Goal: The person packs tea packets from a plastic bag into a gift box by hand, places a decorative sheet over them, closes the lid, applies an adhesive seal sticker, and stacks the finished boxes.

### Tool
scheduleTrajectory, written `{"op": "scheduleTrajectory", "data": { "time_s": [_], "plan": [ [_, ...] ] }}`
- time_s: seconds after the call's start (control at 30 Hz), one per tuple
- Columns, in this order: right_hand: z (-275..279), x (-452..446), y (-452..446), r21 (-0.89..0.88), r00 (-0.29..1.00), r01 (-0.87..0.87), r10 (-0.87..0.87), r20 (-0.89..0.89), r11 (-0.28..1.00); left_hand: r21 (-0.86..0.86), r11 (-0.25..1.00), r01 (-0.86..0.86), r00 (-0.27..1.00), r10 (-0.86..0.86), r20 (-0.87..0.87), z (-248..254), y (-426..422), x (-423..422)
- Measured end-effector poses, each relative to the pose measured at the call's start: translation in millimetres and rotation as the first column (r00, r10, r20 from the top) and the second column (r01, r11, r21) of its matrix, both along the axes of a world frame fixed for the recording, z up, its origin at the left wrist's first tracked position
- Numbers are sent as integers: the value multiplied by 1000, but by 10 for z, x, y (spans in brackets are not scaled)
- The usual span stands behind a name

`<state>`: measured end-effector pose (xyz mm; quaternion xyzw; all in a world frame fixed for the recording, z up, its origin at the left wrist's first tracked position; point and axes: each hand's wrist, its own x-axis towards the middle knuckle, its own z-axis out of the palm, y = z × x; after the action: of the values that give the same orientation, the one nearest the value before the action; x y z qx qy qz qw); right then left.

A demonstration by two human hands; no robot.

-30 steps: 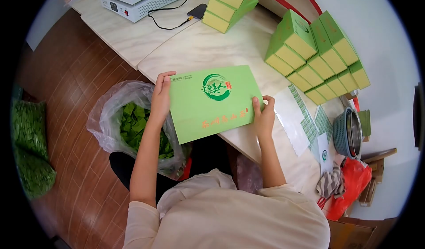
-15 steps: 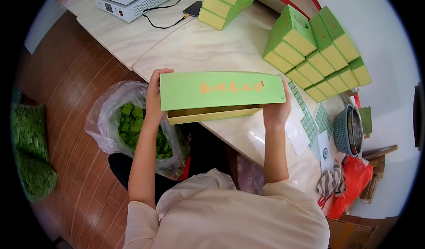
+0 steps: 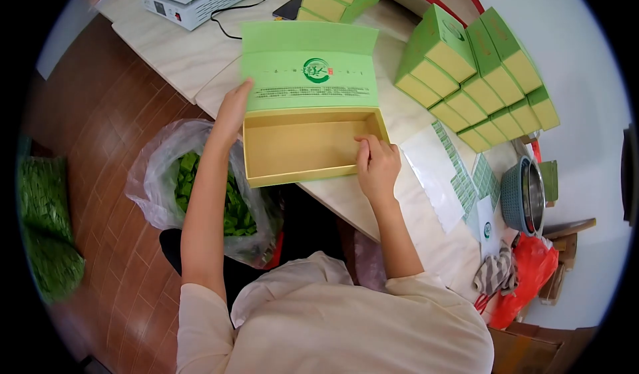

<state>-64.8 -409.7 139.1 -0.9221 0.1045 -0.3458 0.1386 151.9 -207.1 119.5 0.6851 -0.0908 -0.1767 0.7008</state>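
Note:
An empty green and yellow gift box [image 3: 306, 141] rests at the table's near edge, its lid [image 3: 279, 61] folded back. Printed inside the lid are a round dark-green emblem and lines of small text. My left hand [image 3: 233, 108] grips the box's left side near the lid's hinge, with the thumb pointing up and the other fingers hidden. Over at the front right corner, my right hand [image 3: 378, 164] is closed on the box wall, fingers curled over the rim.
A clear plastic bag [image 3: 148, 191] of green packets [image 3: 229, 207] stands at lower left. Stacked green boxes [image 3: 479, 74] are at the back right. Sticker sheets [image 3: 459, 174] and a blue basket [image 3: 514, 197] lie right; a white appliance [image 3: 200, 4] sits back left.
The lid has swung open away from me, showing the bare inside of the box. My right hand has moved left and inward from the lid's right end to the front right corner.

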Motion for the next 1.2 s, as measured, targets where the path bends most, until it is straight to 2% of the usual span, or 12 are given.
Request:
{"op": "scheduleTrajectory", "data": {
  "time_s": [0.1,0.27,0.33,0.37,0.47,0.57,0.63,0.77,0.83,0.93,1.0,1.2],
  "plan": [
    [-53,6,-13,-37,1000,16,-15,5,999,-73,997,13,977,-28,-213,215,26,-259],
    [-164,106,-118,-154,998,64,-65,-5,986,-221,937,-271,931,314,187,-165,671,-599],
    [-203,207,-175,-178,998,61,-60,13,982,-225,882,-414,884,448,130,-347,1182,-884],
    [-192,262,-152,-77,996,87,-89,-29,993,-194,864,-466,861,492,125,-514,1482,-1041],
    [81,281,273,-225,983,-36,75,170,974,-17,748,-663,739,658,145,-1015,2383,-1644],
    [96,307,921,67,902,-375,347,258,925,267,470,-841,535,791,295,-1550,3042,-2416],
    [-113,454,1389,75,730,-662,620,287,746,549,298,-781,565,712,417,-1909,3247,-2868],
    [-1044,907,2231,380,670,-665,738,-78,643,794,118,-597,677,604,420,-2035,2928,-3162],
    [-1762,1101,2416,628,591,-396,709,-384,670,820,99,-564,696,591,408,-1989,2945,-2957],
    [-2727,1272,2568,594,233,-206,628,-742,778,859,82,-506,715,597,364,-1934,2989,-2715],
    [-3171,1315,2672,545,18,-109,550,-835,831,863,69,-501,708,606,363,-1925,3039,-2587],
    [-3926,1486,2954,480,-98,-252,471,-876,840,849,86,-521,677,647,350,-1834,3172,-2389]
  ]
}}
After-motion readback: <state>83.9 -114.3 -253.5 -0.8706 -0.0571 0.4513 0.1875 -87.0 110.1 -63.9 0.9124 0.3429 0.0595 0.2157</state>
